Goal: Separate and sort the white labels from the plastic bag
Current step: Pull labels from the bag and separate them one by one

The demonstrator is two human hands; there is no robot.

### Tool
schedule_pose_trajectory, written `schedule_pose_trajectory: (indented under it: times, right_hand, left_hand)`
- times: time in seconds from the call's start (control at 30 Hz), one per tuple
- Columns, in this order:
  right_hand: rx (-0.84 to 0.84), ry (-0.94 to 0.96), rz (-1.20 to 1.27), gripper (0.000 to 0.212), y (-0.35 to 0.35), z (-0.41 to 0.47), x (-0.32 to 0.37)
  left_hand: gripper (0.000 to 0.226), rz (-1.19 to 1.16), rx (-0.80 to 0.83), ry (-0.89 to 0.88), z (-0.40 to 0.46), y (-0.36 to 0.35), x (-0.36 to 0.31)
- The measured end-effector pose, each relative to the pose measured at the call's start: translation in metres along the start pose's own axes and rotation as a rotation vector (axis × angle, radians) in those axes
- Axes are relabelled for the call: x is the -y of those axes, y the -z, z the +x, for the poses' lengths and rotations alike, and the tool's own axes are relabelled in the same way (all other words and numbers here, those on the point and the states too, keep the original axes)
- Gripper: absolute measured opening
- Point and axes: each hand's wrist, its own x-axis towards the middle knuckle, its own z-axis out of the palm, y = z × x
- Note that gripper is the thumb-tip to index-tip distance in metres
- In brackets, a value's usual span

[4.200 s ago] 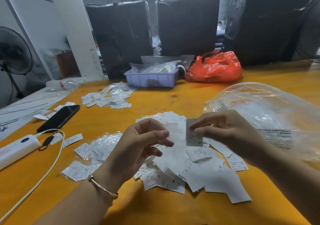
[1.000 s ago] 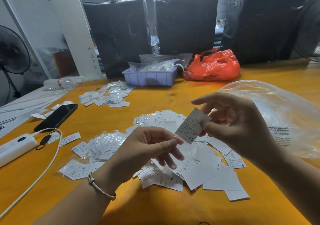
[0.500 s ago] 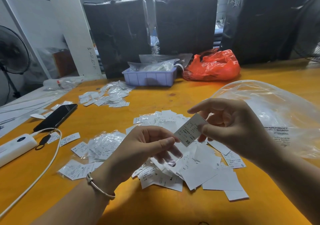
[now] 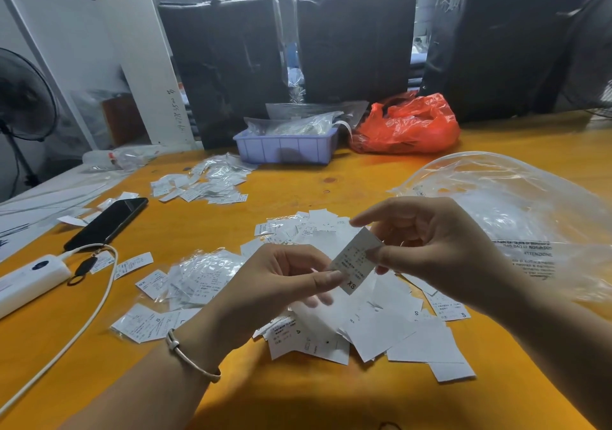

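Note:
A white label marked XS point(image 4: 356, 262) hangs above the table between both hands. My right hand point(image 4: 433, 247) pinches its upper right corner with thumb and fingers. My left hand point(image 4: 281, 284) pinches its lower left edge between thumb and forefinger. Under the hands lies a loose heap of white labels point(image 4: 374, 327). A large clear plastic bag point(image 4: 516, 211) lies puffed up to the right. Small clear sleeves with labels point(image 4: 202, 274) sit left of the heap, and another pile of labels and sleeves point(image 4: 205, 181) lies further back.
A black phone point(image 4: 107, 222) and a white power bank point(image 4: 29, 280) with a cable lie at the left. A lilac tray point(image 4: 286, 146) of plastic bags and a red bag point(image 4: 407, 125) stand at the back, before black wrapped bundles. A fan point(image 4: 23, 98) stands far left.
My right hand lowered the XS label toward my left hand. My left thumb and forefinger have closed on its lower edge, so both hands now hold it.

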Motion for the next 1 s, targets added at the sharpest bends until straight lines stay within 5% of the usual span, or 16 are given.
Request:
schedule_pose_trajectory:
  times: [0.43,1.0]
  right_hand:
    - [0.069,-0.003,0.016,0.016,-0.011,0.000,-0.011]
    - [-0.082,0.106,-0.113,0.017,-0.015,-0.002,-0.014]
  left_hand:
    - [0.013,-0.067,0.046,0.030,0.000,-0.002,-0.003]
    - [0.037,-0.122,-0.046,-0.005,0.000,-0.006,-0.005]
